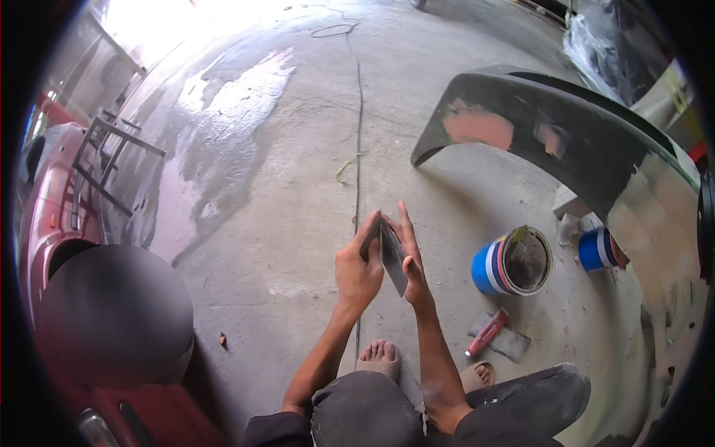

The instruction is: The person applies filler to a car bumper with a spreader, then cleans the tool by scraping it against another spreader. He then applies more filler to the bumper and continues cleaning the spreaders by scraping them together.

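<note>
A thin dark grey sheet [392,261] is held upright between my two hands, above the concrete floor in front of my knees. My left hand [359,269] presses against its left side with the fingers pointing up and together. On the other side my right hand [412,257] holds it, with the thumb near the sheet's edge and the fingers stretched upward. The large curved car panel [536,138], dark with pink and beige patches, stands at the right, apart from both hands.
At the right are a blue bucket [488,268], a smaller blue can [594,249] and a red tube [488,332] on a grey piece [512,344]. A black cable [360,112] crosses the floor. Red bodywork [56,194] and a metal stand [112,153] are left.
</note>
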Available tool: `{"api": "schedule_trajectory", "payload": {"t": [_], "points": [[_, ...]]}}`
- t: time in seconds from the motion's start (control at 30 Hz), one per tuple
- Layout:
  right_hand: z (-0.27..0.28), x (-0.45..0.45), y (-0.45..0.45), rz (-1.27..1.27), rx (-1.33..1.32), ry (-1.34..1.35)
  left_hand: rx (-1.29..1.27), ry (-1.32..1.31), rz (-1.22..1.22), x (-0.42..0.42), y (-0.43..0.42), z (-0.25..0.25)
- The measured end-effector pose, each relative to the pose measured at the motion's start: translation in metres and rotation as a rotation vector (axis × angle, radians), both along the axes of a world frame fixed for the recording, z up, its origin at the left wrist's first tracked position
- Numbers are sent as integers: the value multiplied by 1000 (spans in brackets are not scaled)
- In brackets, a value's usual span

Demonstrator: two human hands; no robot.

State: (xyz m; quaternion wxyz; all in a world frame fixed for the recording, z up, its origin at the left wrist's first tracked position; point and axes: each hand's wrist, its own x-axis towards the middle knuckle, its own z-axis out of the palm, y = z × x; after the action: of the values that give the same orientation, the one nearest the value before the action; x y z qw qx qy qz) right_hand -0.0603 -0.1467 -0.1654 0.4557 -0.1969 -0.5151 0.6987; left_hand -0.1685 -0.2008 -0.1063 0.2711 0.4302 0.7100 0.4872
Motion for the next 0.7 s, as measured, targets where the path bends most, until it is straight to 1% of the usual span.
{"api": "schedule_trajectory", "payload": {"t": [0.1,0.2,0.23,0.33,0.37,0.47,0.5,0.6,0.63,0.7], "points": [[5,5,-3,25,-100,45,57,227,-138,13,-13,0],[11,7,0,-22,13,-41,27,-31,-54,-9,3,-7],[10,4,0,-41,48,-71,-38,-86,-48,-12,4,-3],[8,5,0,-40,36,-44,272,169,-117,6,-5,0],[7,7,1,-21,18,-52,195,187,-139,7,-9,5],[22,9,-3,-6,51,-106,207,-36,-30,-10,11,-13],[21,8,-3,6,75,-127,146,6,-43,-20,15,-8],[9,6,2,-29,116,-120,117,56,-220,-15,-2,14],[10,6,1,12,12,-24,13,69,-270,-14,-5,26],[14,7,-1,55,-7,31,44,33,-191,-30,6,7]]}}
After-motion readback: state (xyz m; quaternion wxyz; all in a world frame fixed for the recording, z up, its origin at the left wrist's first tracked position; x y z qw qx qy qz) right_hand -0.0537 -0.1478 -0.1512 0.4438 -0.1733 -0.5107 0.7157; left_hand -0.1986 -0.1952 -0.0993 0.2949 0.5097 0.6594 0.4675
